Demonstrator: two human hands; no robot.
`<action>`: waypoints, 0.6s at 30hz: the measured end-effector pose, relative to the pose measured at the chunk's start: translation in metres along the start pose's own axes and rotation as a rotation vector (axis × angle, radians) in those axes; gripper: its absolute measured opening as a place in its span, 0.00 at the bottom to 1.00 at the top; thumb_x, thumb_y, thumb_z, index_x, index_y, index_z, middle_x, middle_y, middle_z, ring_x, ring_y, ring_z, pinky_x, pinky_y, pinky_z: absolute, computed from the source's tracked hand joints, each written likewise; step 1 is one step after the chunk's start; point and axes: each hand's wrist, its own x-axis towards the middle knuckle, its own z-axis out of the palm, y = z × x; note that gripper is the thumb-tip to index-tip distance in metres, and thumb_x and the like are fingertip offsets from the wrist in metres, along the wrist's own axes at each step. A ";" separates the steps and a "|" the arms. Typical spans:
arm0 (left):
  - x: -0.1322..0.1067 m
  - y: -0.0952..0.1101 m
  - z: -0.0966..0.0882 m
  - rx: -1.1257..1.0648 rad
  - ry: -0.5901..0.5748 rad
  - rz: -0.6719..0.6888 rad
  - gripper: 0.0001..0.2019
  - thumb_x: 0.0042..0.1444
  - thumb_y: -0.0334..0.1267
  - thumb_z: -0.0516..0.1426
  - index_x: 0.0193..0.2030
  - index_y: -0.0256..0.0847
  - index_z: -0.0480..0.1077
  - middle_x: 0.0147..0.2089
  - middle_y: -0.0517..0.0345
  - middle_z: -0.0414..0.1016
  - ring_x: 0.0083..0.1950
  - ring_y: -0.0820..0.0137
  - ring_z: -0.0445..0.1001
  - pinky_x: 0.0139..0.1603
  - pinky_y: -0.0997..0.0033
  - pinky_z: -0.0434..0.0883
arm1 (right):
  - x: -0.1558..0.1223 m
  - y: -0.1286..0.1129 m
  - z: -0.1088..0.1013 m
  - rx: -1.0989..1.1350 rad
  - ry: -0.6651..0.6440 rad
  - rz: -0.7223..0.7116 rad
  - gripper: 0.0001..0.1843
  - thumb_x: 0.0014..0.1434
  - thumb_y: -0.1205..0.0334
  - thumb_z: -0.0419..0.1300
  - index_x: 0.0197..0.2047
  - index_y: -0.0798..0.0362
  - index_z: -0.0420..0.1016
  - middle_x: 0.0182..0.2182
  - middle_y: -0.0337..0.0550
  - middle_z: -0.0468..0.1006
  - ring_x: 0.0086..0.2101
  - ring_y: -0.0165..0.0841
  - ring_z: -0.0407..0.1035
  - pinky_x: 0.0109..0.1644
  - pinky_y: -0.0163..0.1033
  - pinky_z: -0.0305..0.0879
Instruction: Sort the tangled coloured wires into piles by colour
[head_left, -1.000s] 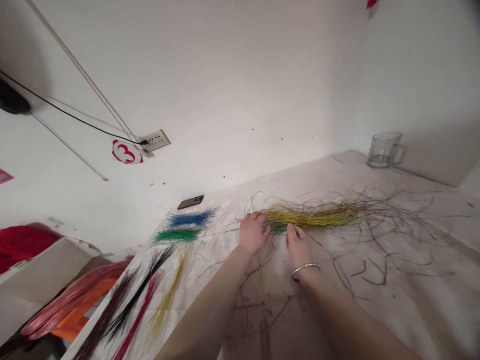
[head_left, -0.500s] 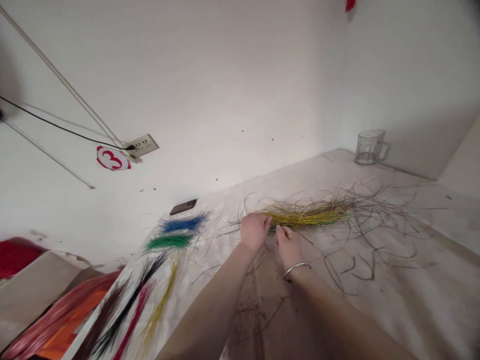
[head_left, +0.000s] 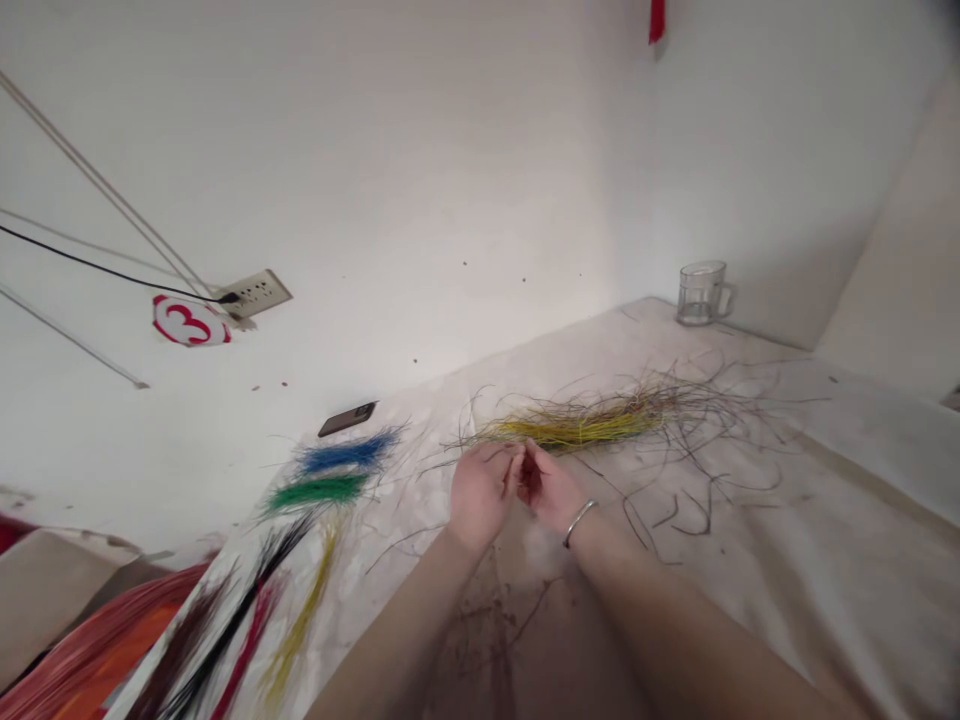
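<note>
Two bare hands [head_left: 517,495] curl narrowly together above a white-covered desk [head_left: 780,580], apparently pinching a small dark-red tuft of strands [head_left: 530,478]. A loose yellow-green strand bundle [head_left: 577,430] lies just beyond, untouched.

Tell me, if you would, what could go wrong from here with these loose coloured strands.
The yellow strand bundle lies unbound among loose dark strands, so they may tangle into it. The left hand sits fairly near the blue bundle and green bundle, also unbound; a careless sweep could mix the colours. The right hand is pressed against the left with something small and dark between them, too hidden to identify, and it could slip.
</note>
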 end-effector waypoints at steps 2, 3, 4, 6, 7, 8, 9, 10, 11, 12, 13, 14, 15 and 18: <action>-0.009 -0.002 -0.008 -0.036 0.054 -0.044 0.15 0.66 0.39 0.48 0.40 0.41 0.75 0.39 0.51 0.78 0.42 0.65 0.73 0.46 0.65 0.67 | 0.001 -0.004 -0.002 0.078 0.021 0.037 0.11 0.57 0.53 0.59 0.32 0.51 0.74 0.24 0.35 0.75 0.19 0.23 0.61 0.20 0.29 0.56; -0.013 -0.002 -0.012 -0.055 0.067 -0.073 0.15 0.66 0.40 0.48 0.40 0.41 0.76 0.38 0.51 0.78 0.41 0.65 0.74 0.45 0.66 0.68 | 0.000 -0.006 -0.003 0.108 0.030 0.052 0.10 0.58 0.55 0.58 0.33 0.51 0.74 0.25 0.35 0.75 0.19 0.23 0.61 0.19 0.29 0.57; -0.017 -0.002 -0.015 -0.084 0.073 -0.104 0.16 0.66 0.40 0.48 0.39 0.41 0.76 0.37 0.52 0.78 0.41 0.65 0.74 0.45 0.66 0.68 | -0.001 -0.008 -0.002 0.130 0.031 0.066 0.10 0.59 0.56 0.57 0.33 0.51 0.75 0.25 0.35 0.76 0.19 0.23 0.61 0.19 0.28 0.58; -0.025 -0.002 -0.020 -0.181 0.074 -0.171 0.17 0.66 0.42 0.47 0.39 0.41 0.76 0.35 0.53 0.77 0.40 0.66 0.74 0.43 0.67 0.69 | -0.005 -0.010 0.000 0.155 0.011 0.102 0.11 0.61 0.56 0.56 0.34 0.53 0.76 0.26 0.37 0.77 0.19 0.22 0.63 0.20 0.28 0.60; -0.029 -0.001 -0.022 -0.242 0.077 -0.210 0.17 0.66 0.42 0.47 0.40 0.41 0.76 0.35 0.54 0.77 0.39 0.67 0.74 0.42 0.68 0.69 | -0.008 -0.009 0.001 0.155 -0.016 0.129 0.12 0.61 0.56 0.56 0.34 0.53 0.77 0.27 0.38 0.77 0.20 0.23 0.64 0.21 0.28 0.62; -0.033 0.000 -0.022 -0.304 0.079 -0.249 0.17 0.66 0.42 0.47 0.40 0.41 0.76 0.35 0.54 0.77 0.39 0.68 0.74 0.42 0.69 0.69 | -0.011 -0.008 0.003 0.146 -0.052 0.160 0.13 0.61 0.55 0.56 0.34 0.54 0.77 0.27 0.39 0.78 0.21 0.23 0.66 0.22 0.28 0.63; -0.038 0.001 -0.022 -0.364 0.081 -0.285 0.18 0.66 0.43 0.46 0.41 0.41 0.76 0.36 0.54 0.77 0.39 0.68 0.74 0.42 0.69 0.69 | -0.015 -0.006 0.004 0.130 -0.094 0.193 0.15 0.61 0.53 0.56 0.34 0.55 0.78 0.27 0.40 0.78 0.22 0.24 0.68 0.22 0.28 0.63; -0.042 0.003 -0.021 -0.414 0.079 -0.315 0.18 0.66 0.43 0.46 0.41 0.41 0.76 0.37 0.54 0.77 0.39 0.68 0.74 0.42 0.69 0.70 | -0.018 -0.003 0.006 0.108 -0.136 0.226 0.16 0.61 0.52 0.56 0.34 0.55 0.78 0.27 0.41 0.78 0.23 0.24 0.69 0.23 0.28 0.64; -0.046 0.005 -0.020 -0.451 0.073 -0.335 0.18 0.66 0.43 0.46 0.40 0.41 0.76 0.38 0.54 0.77 0.40 0.68 0.74 0.43 0.69 0.70 | -0.022 0.000 0.007 0.084 -0.175 0.255 0.17 0.61 0.51 0.57 0.34 0.55 0.78 0.27 0.42 0.78 0.24 0.25 0.70 0.24 0.29 0.65; -0.051 0.007 -0.019 -0.473 0.066 -0.340 0.18 0.66 0.43 0.46 0.40 0.41 0.76 0.38 0.54 0.77 0.41 0.68 0.74 0.44 0.69 0.69 | -0.024 0.003 0.009 0.065 -0.208 0.276 0.17 0.60 0.50 0.57 0.34 0.56 0.78 0.27 0.42 0.79 0.25 0.26 0.71 0.25 0.29 0.66; -0.055 0.010 -0.019 -0.482 0.053 -0.332 0.17 0.66 0.43 0.47 0.40 0.41 0.76 0.38 0.54 0.77 0.42 0.67 0.73 0.45 0.68 0.69 | -0.026 0.005 0.009 0.054 -0.232 0.283 0.16 0.60 0.51 0.58 0.34 0.56 0.79 0.28 0.43 0.80 0.26 0.26 0.72 0.27 0.30 0.67; -0.059 0.013 -0.019 -0.488 0.038 -0.318 0.17 0.65 0.43 0.47 0.39 0.42 0.76 0.38 0.54 0.77 0.43 0.67 0.73 0.47 0.68 0.69 | -0.028 0.007 0.009 0.054 -0.245 0.280 0.14 0.59 0.54 0.59 0.35 0.56 0.79 0.30 0.43 0.80 0.27 0.26 0.72 0.28 0.30 0.68; -0.063 0.016 -0.020 -0.493 0.024 -0.305 0.17 0.65 0.43 0.47 0.38 0.42 0.76 0.38 0.54 0.77 0.43 0.66 0.73 0.47 0.67 0.68 | -0.028 0.007 0.009 0.061 -0.245 0.266 0.11 0.59 0.57 0.60 0.36 0.56 0.79 0.31 0.44 0.81 0.28 0.26 0.73 0.30 0.30 0.69; -0.077 0.023 -0.028 -0.523 -0.008 -0.310 0.17 0.65 0.42 0.47 0.34 0.42 0.75 0.36 0.55 0.76 0.41 0.67 0.73 0.46 0.68 0.68 | -0.025 0.002 0.005 0.130 -0.172 0.192 0.07 0.59 0.64 0.59 0.38 0.56 0.79 0.36 0.45 0.81 0.28 0.26 0.73 0.31 0.30 0.71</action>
